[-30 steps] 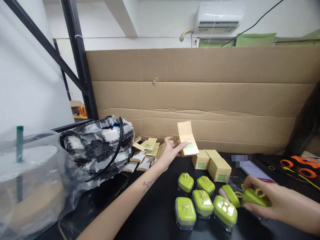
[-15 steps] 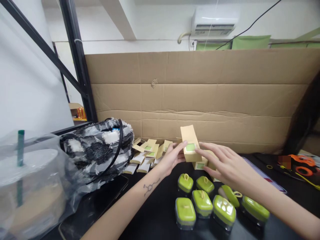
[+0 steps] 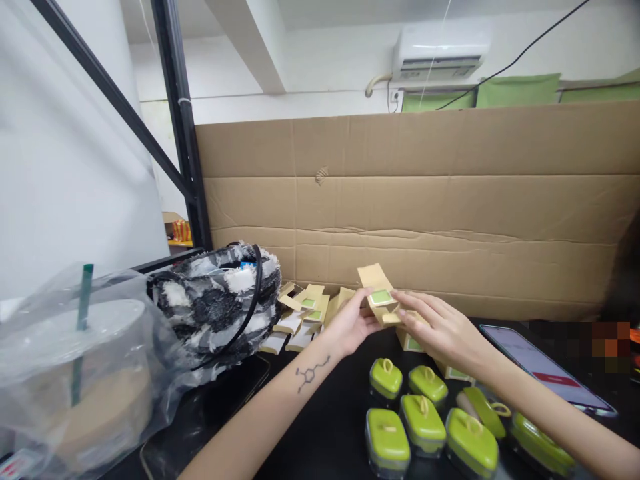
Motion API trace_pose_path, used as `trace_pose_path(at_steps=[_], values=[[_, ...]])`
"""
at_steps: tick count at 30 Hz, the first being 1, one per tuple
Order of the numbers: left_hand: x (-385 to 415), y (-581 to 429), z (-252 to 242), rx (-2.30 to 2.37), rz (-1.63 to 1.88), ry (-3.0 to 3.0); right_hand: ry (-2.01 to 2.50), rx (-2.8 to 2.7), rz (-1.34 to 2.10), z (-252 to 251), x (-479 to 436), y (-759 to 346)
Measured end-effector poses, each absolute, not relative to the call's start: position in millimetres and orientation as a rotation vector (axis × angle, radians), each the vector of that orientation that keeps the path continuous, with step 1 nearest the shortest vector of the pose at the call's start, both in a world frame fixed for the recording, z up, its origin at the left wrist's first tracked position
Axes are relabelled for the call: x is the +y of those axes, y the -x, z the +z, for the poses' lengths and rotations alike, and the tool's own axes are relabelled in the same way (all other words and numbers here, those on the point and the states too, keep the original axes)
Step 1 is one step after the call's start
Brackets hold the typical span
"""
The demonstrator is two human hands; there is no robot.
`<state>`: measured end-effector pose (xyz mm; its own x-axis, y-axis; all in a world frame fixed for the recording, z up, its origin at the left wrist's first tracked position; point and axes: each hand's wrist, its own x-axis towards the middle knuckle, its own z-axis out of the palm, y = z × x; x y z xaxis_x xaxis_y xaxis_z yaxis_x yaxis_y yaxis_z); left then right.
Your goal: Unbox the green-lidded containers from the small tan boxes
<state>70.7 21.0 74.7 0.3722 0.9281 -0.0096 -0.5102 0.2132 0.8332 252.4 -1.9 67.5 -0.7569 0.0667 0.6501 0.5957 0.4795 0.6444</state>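
Observation:
Between my hands is a small kraft cardboard box (image 3: 381, 297) with a green label, raised above the black table. Its long top flap (image 3: 375, 273) stands up, and a lower flap sticks out toward me. My left hand (image 3: 350, 325) grips the box's left side, thumb near the label. My right hand (image 3: 435, 323) has its fingers on the right side and lower flap; the fingertips are partly hidden. Nearest me stand several green-lidded clear containers with loop handles, including one in front (image 3: 388, 440). One container (image 3: 483, 410) lies tilted beside my right forearm.
More kraft boxes (image 3: 313, 310) lie open in a pile at the left back. Others (image 3: 411, 341) sit under my right hand. A phone (image 3: 547, 367) lies on the right. At left are a fluffy bag (image 3: 215, 300) and a bagged drink cup (image 3: 100, 360). A cardboard sheet (image 3: 400, 207) walls the back.
The lower flap of the box now sticks out toward me, where a flat face showed before. My right fingers have moved onto it. The whole view has shifted slightly.

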Motion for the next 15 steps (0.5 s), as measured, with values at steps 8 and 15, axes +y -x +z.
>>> trace_pose_path(at_steps=[8, 15], values=[[17, -72, 75, 0.622, 1.097, -0.872, 0.503, -2.223, -1.249, 71, -8, -253], [15, -72, 76, 0.704, 1.27, -1.018, 0.672, -2.405, -1.265, 71, 3, -249]])
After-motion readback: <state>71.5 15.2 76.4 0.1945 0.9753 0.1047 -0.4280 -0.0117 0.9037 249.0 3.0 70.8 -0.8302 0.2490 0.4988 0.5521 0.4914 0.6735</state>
